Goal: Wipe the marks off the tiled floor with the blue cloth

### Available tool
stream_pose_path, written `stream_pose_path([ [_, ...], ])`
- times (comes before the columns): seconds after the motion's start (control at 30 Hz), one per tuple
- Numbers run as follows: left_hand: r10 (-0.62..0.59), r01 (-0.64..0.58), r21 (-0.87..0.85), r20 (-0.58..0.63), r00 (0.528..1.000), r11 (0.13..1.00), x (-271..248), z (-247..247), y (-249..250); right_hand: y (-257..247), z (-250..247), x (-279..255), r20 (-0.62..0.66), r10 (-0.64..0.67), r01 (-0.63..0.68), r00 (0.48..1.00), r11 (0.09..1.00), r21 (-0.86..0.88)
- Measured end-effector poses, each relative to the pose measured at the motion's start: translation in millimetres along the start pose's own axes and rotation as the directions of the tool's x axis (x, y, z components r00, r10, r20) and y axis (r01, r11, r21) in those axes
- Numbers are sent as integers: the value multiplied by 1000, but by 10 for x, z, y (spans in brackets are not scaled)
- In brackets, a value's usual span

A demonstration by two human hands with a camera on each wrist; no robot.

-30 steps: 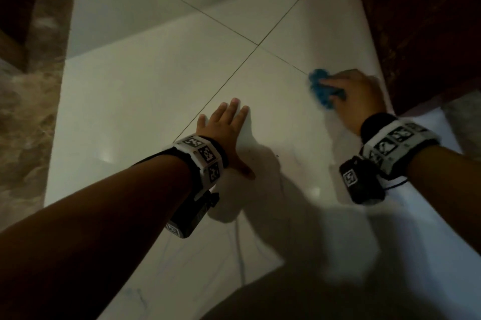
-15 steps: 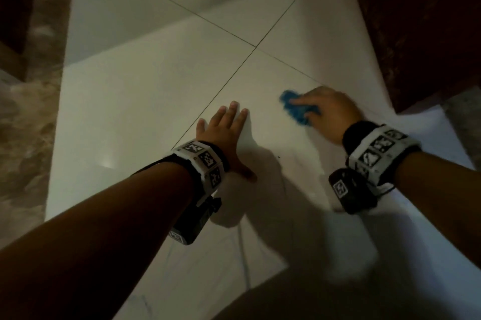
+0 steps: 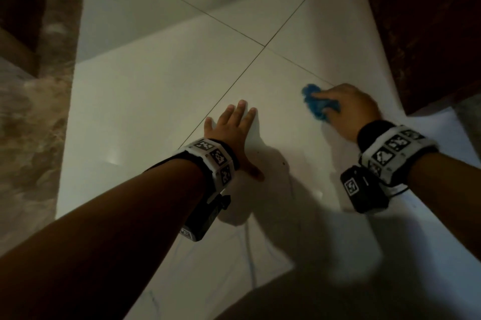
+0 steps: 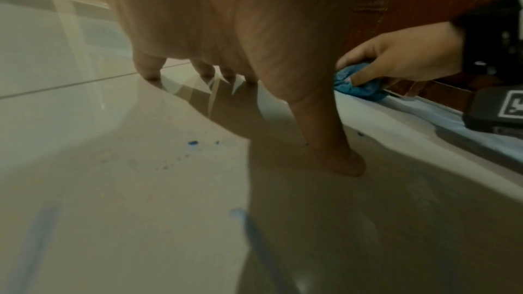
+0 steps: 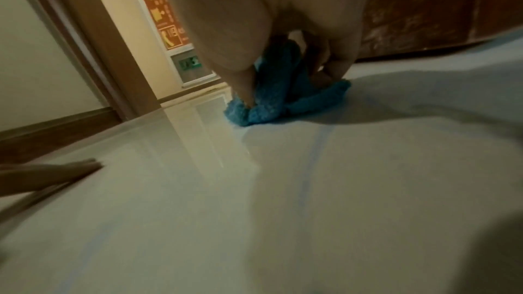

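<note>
The blue cloth [image 3: 318, 105] lies bunched on the white tiled floor [image 3: 156, 98], just right of a grout line. My right hand [image 3: 346, 108] grips it from above and presses it down; the right wrist view shows the thumb and fingers curled into the cloth [image 5: 283, 97]. My left hand [image 3: 234, 129] rests flat on the floor to the cloth's left, fingers straight and thumb spread. Blue spots [image 4: 193, 142] and a blue streak [image 4: 237, 211] mark the tile near my left hand [image 4: 240, 41]. A faint blue line [image 5: 319, 140] runs toward me from the cloth.
A dark wooden panel [image 3: 429, 20] stands close on the right of the cloth. A brown marbled border [image 3: 33, 111] edges the tiles on the left. A wooden door frame [image 5: 107, 53] and a wall sign [image 5: 167, 17] are farther off.
My right hand swept the cloth left and toward me across the tile, then back to the right. The left hand stayed planted on the floor.
</note>
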State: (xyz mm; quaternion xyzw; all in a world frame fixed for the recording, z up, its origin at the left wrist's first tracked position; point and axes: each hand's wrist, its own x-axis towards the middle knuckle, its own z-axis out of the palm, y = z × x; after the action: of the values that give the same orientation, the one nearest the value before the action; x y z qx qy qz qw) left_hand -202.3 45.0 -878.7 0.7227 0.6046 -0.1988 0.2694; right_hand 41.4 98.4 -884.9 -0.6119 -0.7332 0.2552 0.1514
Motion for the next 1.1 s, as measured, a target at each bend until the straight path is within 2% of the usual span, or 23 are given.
stream_pose_path([
  [0.03,-1,1,-2,2,1000,1000,3,3,-7,67,-20,43,-18,73,-74,997,997,-39],
  [0.1,-2,2,1,1,1000,1000,11,5,-8,-24,64,-38,18,85,-83,996,993,-87],
  [0.17,-7,7,6,6,1000,1000,17,2,2,-296,224,-283,87,-68,79,994,988,-130],
  [0.23,-13,13,18,15,1000,1000,16,-2,12,-480,363,-509,187,-240,268,953,952,-145],
  [0.3,-17,17,21,14,1000,1000,15,-7,12,-459,347,-488,246,-284,319,927,940,-119],
  [0.33,-16,16,13,11,1000,1000,14,-7,17,-348,292,-370,210,-257,284,943,952,-112],
  [0.4,-17,17,-5,2,1000,1000,4,-6,20,-79,113,-74,104,-103,118,989,981,-152],
  [0.47,-17,17,-8,7,1000,1000,-5,-14,30,235,-96,129,15,61,-59,998,992,-111],
  [0.5,-18,18,-7,10,1000,1000,-7,-16,36,320,-140,144,-11,89,-89,996,992,-86],
  [0.6,-22,22,-6,10,1000,1000,0,-21,35,91,36,-77,0,27,-27,1000,991,-132],
  [0.67,-25,25,-2,9,1000,1000,7,-21,29,-202,234,-332,105,-157,170,982,977,-132],
  [0.73,-27,27,4,5,1000,1000,1,-11,32,-284,284,-460,225,-295,314,929,948,-52],
  [0.77,-26,26,5,4,1000,1000,-4,-9,35,-216,216,-409,230,-309,323,923,946,-24],
  [0.8,-25,25,4,4,1000,1000,-12,-8,34,-75,127,-293,183,-272,278,945,960,-6],
  [0.87,-28,28,-2,7,1000,1000,-33,-2,27,228,-95,-34,69,-78,80,995,997,-22],
  [0.9,-29,29,-5,9,1000,1000,-33,3,26,377,-186,46,31,18,-17,999,999,-32],
  [0.97,-33,33,-4,6,999,999,-28,10,28,489,-241,59,-9,99,-99,995,994,-48],
  [1.03,-35,35,0,2,999,999,-23,2,36,327,-97,-114,-25,58,-59,998,997,-55],
  [1.1,-36,36,0,5,999,999,-25,-7,51,95,95,-355,7,-98,99,995,994,-36],
])
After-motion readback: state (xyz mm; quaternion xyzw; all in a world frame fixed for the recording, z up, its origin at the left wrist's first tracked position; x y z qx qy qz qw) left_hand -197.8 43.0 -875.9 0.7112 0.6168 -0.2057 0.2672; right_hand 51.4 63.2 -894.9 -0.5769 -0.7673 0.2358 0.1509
